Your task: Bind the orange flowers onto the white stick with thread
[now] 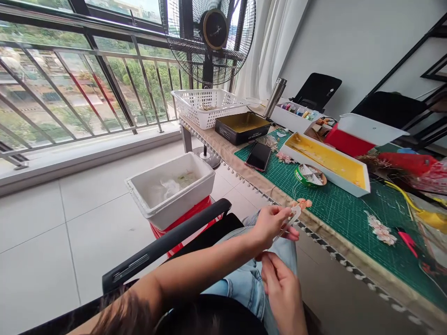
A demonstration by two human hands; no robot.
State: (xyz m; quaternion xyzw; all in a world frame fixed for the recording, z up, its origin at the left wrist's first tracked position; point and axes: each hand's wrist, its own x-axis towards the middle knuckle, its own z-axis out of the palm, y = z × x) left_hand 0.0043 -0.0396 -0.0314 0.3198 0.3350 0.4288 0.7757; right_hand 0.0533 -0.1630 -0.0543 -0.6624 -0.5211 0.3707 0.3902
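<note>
- One pale strip (293,217) with peach flowers (300,203), pinched between thumb and fingers of the left hand (271,227), held in the air just off the green cutting mat (335,218)
- Right hand (281,291) below, fingers curled, grip unclear
- Possible slip from a loose pinch, dropping the flowers onto the denim lap (279,253) or tile floor (52,260)
- Black box (242,135): lettering too small to read

a pedestal fan (209,42) stands by the balcony railing (87,48), and a smartphone (258,156) lies on the green cutting mat (335,214).
</note>
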